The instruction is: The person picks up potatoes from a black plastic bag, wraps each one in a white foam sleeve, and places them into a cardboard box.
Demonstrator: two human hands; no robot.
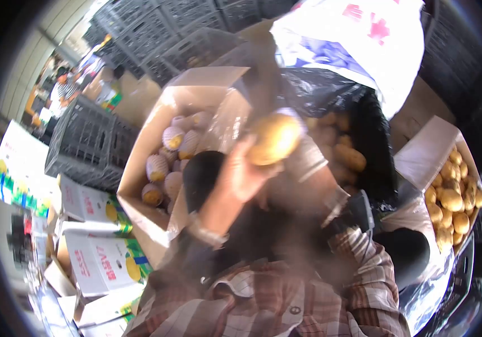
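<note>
A yellow oval mango is raised in front of my body, with my left hand closed around its lower left side. A pale lilac patch, apparently foam netting, shows at the mango's upper right edge. Smeared by motion, my right hand is close to the right side of the mango; its fingers cannot be made out. Below and left of the hands is an open cardboard box with several mangoes in foam nets. To the right, a black-lined crate contains several bare yellow mangoes.
At the far right stands another carton of yellow fruit. Printed cartons are stacked at left, near a dark plastic crate. A white printed bag leans behind the lined crate. A person is in the background.
</note>
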